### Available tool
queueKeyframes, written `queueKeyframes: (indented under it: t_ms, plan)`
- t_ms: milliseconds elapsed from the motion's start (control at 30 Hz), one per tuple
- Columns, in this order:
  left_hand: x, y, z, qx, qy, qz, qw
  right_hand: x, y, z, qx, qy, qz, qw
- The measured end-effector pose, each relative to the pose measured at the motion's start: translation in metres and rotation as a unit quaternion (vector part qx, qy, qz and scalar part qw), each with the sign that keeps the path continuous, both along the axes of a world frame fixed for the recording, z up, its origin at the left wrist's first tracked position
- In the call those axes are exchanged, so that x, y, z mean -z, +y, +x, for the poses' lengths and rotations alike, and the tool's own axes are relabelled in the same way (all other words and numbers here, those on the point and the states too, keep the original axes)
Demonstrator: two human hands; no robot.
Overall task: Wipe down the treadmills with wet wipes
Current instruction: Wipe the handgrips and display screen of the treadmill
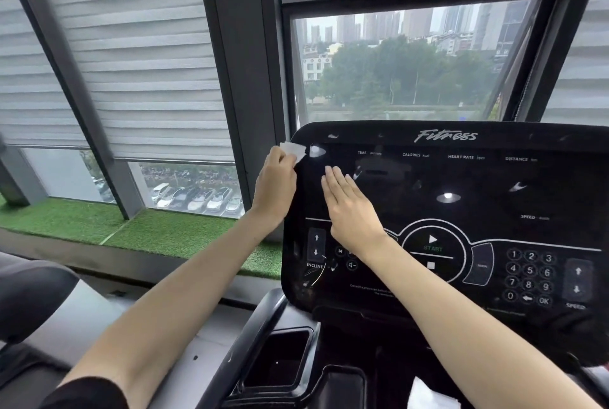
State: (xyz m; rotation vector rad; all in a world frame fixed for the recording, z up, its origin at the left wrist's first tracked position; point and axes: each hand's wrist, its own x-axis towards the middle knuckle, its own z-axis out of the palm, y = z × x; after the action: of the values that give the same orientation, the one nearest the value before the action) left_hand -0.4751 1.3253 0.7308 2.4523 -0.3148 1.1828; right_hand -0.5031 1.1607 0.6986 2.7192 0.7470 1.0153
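**White against black: start at the corner**

The left hand (275,178) pinches a small folded white wet wipe (293,149) between curled fingers and thumb. It holds the wipe against the upper left corner of the glossy black treadmill console (461,188), right at the edge. The right hand (349,207) lies flat on the panel just beside it, fingers straight and pressed together, holding nothing. It seems to steady the panel.

Smears and specks show across the dark face, near the corner and further right, so the surface looks largely undone. To do this step well, I would unfold the wipe for more contact and press with flat fingers rather than a pinch. Overlapping passes should run from the top row of readouts down toward the buttons. The bracing hand should lift off each patch before the wipe reaches it, or it will leave fresh prints. Light pressure over the START key and number pad is wise, since a firm press could trigger them. The rounded rim deserves a wrap-around stroke. Lower down, the dark cup-holder pocket (280,359) awaits the same care.
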Motion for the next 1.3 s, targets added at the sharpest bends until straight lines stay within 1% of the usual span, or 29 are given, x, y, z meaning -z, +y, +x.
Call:
queueKeyframes:
  t_ms: [67, 167, 200, 267, 367, 433, 533, 600, 700, 800, 867, 900, 933, 1000, 1067, 1167, 1233, 1300]
  plan:
    - [0.019, 0.001, -0.01, 0.015, -0.002, 0.028, 0.999, 0.0, 0.0, 0.0, 0.002, 0.003, -0.001, 1.0]
    - [0.058, 0.004, -0.035, 0.078, 0.012, 0.107, 0.991, -0.001, 0.001, -0.001, 0.006, 0.012, 0.002, 1.0]
    - [0.059, 0.005, -0.037, 0.091, 0.016, 0.109, 0.99, -0.001, 0.001, -0.001, 0.008, 0.011, 0.002, 1.0]
    - [0.042, 0.001, -0.025, 0.084, 0.008, 0.078, 0.993, -0.001, 0.002, -0.002, 0.017, 0.012, 0.0, 1.0]
    - [0.006, -0.009, -0.003, 0.04, -0.016, 0.014, 0.999, 0.0, 0.003, -0.002, 0.02, 0.013, 0.001, 1.0]
    - [0.004, -0.01, -0.002, 0.031, -0.011, 0.011, 0.999, 0.0, 0.002, -0.001, 0.015, 0.017, 0.001, 1.0]
    - [0.036, -0.003, -0.023, 0.063, -0.004, 0.102, 0.993, -0.002, 0.001, -0.002, 0.009, 0.023, 0.006, 1.0]
    - [0.049, 0.003, -0.029, 0.088, -0.002, 0.124, 0.988, -0.002, 0.001, -0.003, 0.014, 0.023, -0.001, 1.0]
    - [0.025, -0.002, -0.012, 0.084, -0.011, 0.07, 0.994, -0.003, 0.003, -0.004, 0.027, 0.031, -0.001, 0.999]
    - [-0.006, -0.016, 0.004, 0.048, -0.013, -0.017, 0.999, -0.003, 0.003, -0.004, 0.031, 0.041, -0.012, 0.999]
    - [-0.01, -0.024, 0.006, 0.024, -0.01, -0.074, 0.997, -0.005, 0.003, -0.006, 0.028, 0.05, -0.006, 0.998]
    - [-0.006, -0.026, 0.004, 0.015, -0.008, -0.087, 0.996, -0.008, 0.003, -0.007, 0.018, 0.053, 0.002, 0.998]
    - [0.002, -0.027, -0.001, 0.014, -0.008, -0.087, 0.996, -0.01, 0.002, -0.008, 0.006, 0.051, 0.002, 0.999]
    - [0.02, -0.027, -0.013, 0.029, -0.012, -0.051, 0.998, -0.016, -0.007, -0.008, -0.01, 0.032, 0.01, 0.999]
    - [0.025, -0.024, -0.015, 0.045, -0.014, -0.03, 0.998, -0.026, -0.021, -0.005, 0.006, 0.013, 0.053, 0.998]
    - [-0.004, -0.025, 0.003, 0.017, -0.004, -0.091, 0.996, -0.044, -0.041, 0.0, 0.023, -0.012, 0.101, 0.995]
    - [-0.025, -0.031, 0.014, -0.015, 0.011, -0.128, 0.992, -0.052, -0.046, 0.006, 0.019, -0.003, 0.09, 0.996]
    - [-0.031, -0.039, 0.015, -0.024, 0.015, -0.11, 0.994, -0.055, -0.044, 0.012, 0.029, 0.009, 0.079, 0.996]
